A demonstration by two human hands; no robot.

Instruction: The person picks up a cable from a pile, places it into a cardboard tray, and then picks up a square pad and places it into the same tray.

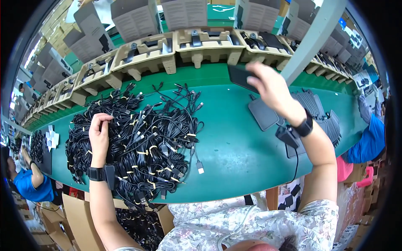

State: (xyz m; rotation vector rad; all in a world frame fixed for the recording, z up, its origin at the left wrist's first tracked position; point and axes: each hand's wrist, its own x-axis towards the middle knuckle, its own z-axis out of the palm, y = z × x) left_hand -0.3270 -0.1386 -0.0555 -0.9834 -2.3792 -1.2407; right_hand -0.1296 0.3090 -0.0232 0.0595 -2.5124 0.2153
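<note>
My left hand [99,134] rests on a big heap of coiled black cables [138,138] tied with yellow bands, fingers curled into the coils at the heap's left side. My right hand [268,85] is raised over the green table [234,146] and grips a flat black rectangular device [242,76] near the far belt. Under that hand lies another flat dark pad [263,113]. Both wrists wear black bands.
Moulded pulp trays [207,45] holding black parts and leaflets run along the far green belt. A stack of flat dark pads [324,117] lies at the right. A grey post [312,39] rises at the right. Other people sit at far left [29,182] and right [370,134]. Cardboard boxes stand below.
</note>
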